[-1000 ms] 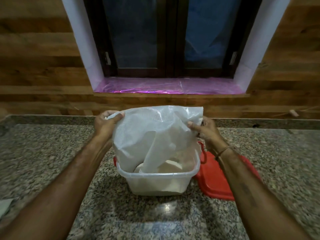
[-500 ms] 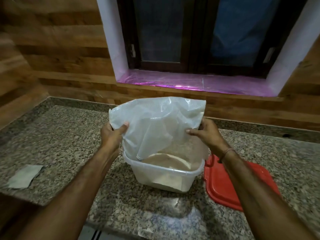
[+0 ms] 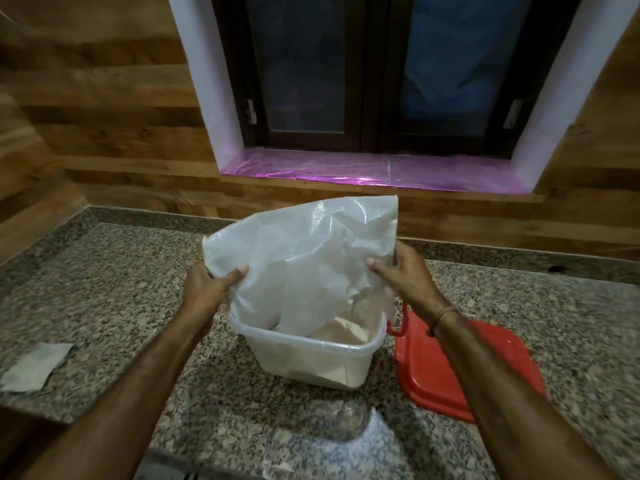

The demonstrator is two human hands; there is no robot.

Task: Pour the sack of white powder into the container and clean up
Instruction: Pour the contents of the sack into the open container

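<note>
A white woven sack [image 3: 301, 258] hangs upside down, its open mouth inside a clear plastic container [image 3: 311, 358] on the granite counter. My left hand [image 3: 211, 285] pinches the sack's left edge, thumb in front. At the sack's right edge my right hand [image 3: 401, 275] grips it the same way. The sack looks limp and mostly flat. White powder [image 3: 339, 332] lies heaped in the container below the sack's mouth.
A red lid [image 3: 446, 372] lies flat on the counter [image 3: 121, 292] right of the container, touching it. A grey cloth [image 3: 34, 367] lies at the counter's left near the front edge. A wooden wall and a window sill [image 3: 374, 169] rise behind.
Both hands have lifted the sack a little higher over the container, and the sack has gone flatter. My head has moved back and left, bringing the cloth and counter edge into view.
</note>
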